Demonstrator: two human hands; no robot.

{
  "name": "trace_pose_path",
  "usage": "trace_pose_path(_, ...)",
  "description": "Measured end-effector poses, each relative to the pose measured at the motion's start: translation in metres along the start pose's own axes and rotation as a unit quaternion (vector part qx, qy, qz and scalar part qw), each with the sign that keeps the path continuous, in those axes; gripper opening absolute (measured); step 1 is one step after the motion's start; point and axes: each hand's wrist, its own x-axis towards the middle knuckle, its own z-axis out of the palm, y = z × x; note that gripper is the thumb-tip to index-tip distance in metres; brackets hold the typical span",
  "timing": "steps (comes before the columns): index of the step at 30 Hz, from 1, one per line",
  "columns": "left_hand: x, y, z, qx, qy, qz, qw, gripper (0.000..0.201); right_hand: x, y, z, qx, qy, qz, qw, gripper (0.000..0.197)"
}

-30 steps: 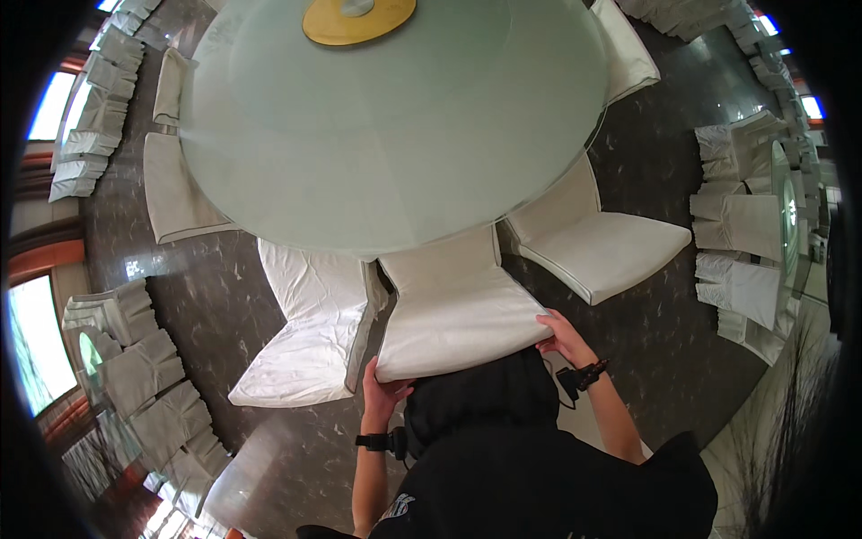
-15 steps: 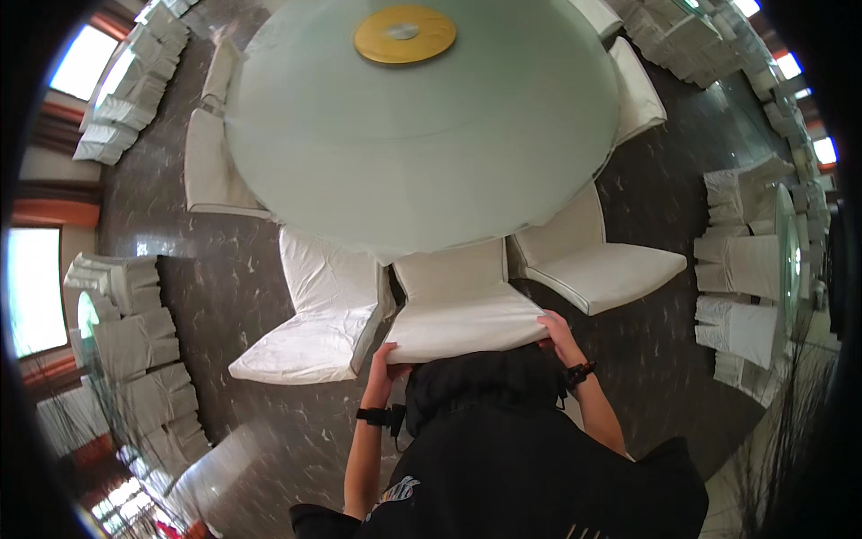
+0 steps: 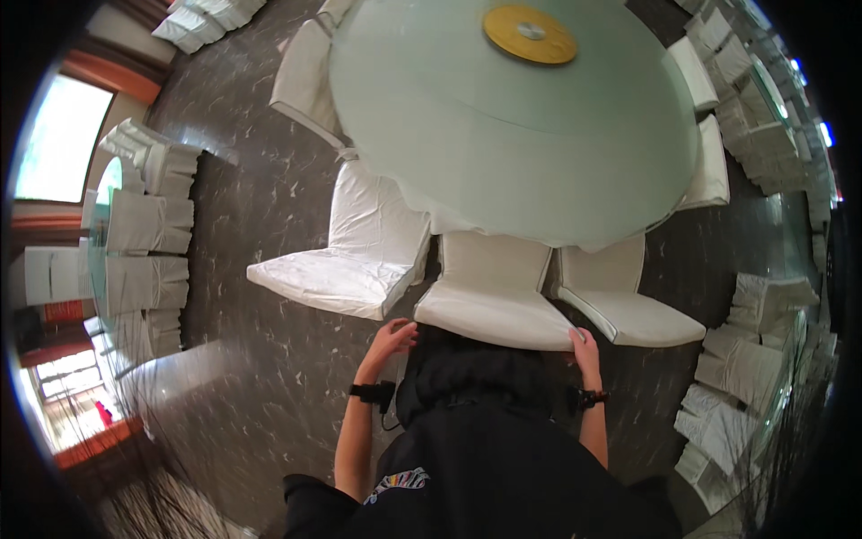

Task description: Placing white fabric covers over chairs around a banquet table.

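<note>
A white-covered chair [image 3: 494,310] stands right in front of me at the round table [image 3: 503,153]. My right hand [image 3: 584,349] is closed on its near right corner, some of the fingers out of sight. Off the near left corner, my left hand [image 3: 393,340] holds nothing, its fingers bent and a little apart. To the left of that hand stands another chair [image 3: 346,274] in a creased white cover. A third white-covered chair [image 3: 628,310] is to the right, above my right hand.
A gold disc [image 3: 530,34] with a silver centre lies on the table. More covered chairs stand around it, such as one [image 3: 305,81] at the far left. Dark marbled floor [image 3: 242,359] surrounds everything. Chair rows [image 3: 148,220] line the left side, others [image 3: 741,368] the right.
My left hand has come off the front chair's near corner; my right hand is still on its corner. The view has turned, so the table appears further right.
</note>
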Motion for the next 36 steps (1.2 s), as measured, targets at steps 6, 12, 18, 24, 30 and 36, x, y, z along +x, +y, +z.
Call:
trace_pose_path(6, -0.026, -0.038, -0.106, -0.070, 0.261, 0.193, 0.943, 0.020, -0.062, -0.070, 0.034, -0.294, 0.184, -0.265, 0.900, 0.051)
trace_pose_path(12, -0.021, -0.023, -0.217, -0.173, 0.324, 0.240, 0.899, 0.015, -0.118, -0.160, 0.141, -0.196, 0.194, -0.389, 0.879, 0.034)
trace_pose_path(18, -0.009, 0.033, -0.295, 0.098, 0.475, 0.306, 0.819, 0.032, -0.173, -0.193, 0.264, -0.090, 0.062, -0.368, 0.923, 0.027)
trace_pose_path(24, 0.028, 0.058, -0.353, 0.199, 0.392, 0.373, 0.817, 0.040, -0.176, -0.184, 0.336, -0.097, 0.034, -0.299, 0.949, 0.034)
trace_pose_path(30, 0.038, 0.053, -0.349, 0.195, 0.328, 0.308, 0.872, 0.036, -0.141, -0.172, 0.355, -0.098, 0.081, -0.279, 0.952, 0.028)
trace_pose_path(36, 0.038, 0.052, -0.356, 0.138, 0.281, 0.317, 0.895, 0.037, -0.135, -0.167, 0.367, -0.087, 0.144, -0.257, 0.952, 0.021)
